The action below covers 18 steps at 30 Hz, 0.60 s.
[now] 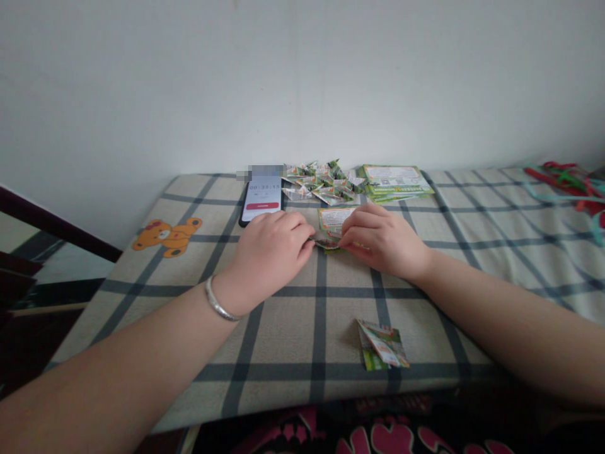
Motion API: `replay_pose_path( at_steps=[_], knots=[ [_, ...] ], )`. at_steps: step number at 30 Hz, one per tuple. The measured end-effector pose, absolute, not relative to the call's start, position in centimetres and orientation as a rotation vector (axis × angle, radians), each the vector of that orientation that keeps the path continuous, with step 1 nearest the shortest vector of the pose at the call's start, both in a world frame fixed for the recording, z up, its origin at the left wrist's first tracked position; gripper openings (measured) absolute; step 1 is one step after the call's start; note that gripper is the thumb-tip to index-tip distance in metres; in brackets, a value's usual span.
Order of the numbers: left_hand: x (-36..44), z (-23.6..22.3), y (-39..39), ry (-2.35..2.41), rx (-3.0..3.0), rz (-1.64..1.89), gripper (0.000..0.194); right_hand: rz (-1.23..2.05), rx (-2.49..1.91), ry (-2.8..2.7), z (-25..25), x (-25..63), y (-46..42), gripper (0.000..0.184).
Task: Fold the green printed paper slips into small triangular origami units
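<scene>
Between my two hands is a small folded piece of printed paper (pixel 326 239), low over the table. My left hand (pixel 278 243), with a silver bangle at its wrist, pinches the paper's left end. Fingers of my right hand (pixel 380 239) are closed on its right end. Just behind it lies a flat printed card (pixel 333 218), green and orange edged, partly covered by my right hand. Nearer the front edge rests another folded paper piece (pixel 384 345), apart from both hands.
A phone (pixel 263 197) showing a running timer lies behind my left hand. Beside it sits a pile of folded paper pieces (pixel 324 183), then a stack of printed cards (pixel 397 181). Coloured ribbons (pixel 574 186) lie far right. A bear sticker (pixel 167 237) marks the checked tablecloth (pixel 283 353).
</scene>
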<state>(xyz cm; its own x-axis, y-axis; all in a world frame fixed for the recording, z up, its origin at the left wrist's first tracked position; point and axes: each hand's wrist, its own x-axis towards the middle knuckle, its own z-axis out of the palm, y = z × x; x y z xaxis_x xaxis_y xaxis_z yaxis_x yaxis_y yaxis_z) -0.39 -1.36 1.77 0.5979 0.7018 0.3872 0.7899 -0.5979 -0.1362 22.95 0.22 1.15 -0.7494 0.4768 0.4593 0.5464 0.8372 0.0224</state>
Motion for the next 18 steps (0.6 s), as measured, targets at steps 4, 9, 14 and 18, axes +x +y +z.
replay_pose_path(
  at_steps=[4,9,14,18],
  knots=[
    [-0.48,1.74,-1.34,-1.21,-2.541,-0.405,0.021,-0.23,-0.755,-2.615,1.3,23.03,0.36,0.019],
    [-0.65,1.58,-1.26,-1.176,-2.539,-0.497,0.02,-0.254,-0.768,-2.655,1.55,22.94,0.06,0.022],
    [-0.44,2.07,-1.32,-1.093,-2.554,-0.578,0.016,-0.192,-0.86,-2.578,1.23,23.02,0.02,0.019],
    [-0.35,2.18,-1.29,-1.022,-2.616,-0.565,0.016,-0.153,-0.933,-2.506,0.92,23.14,0.45,0.016]
  ],
)
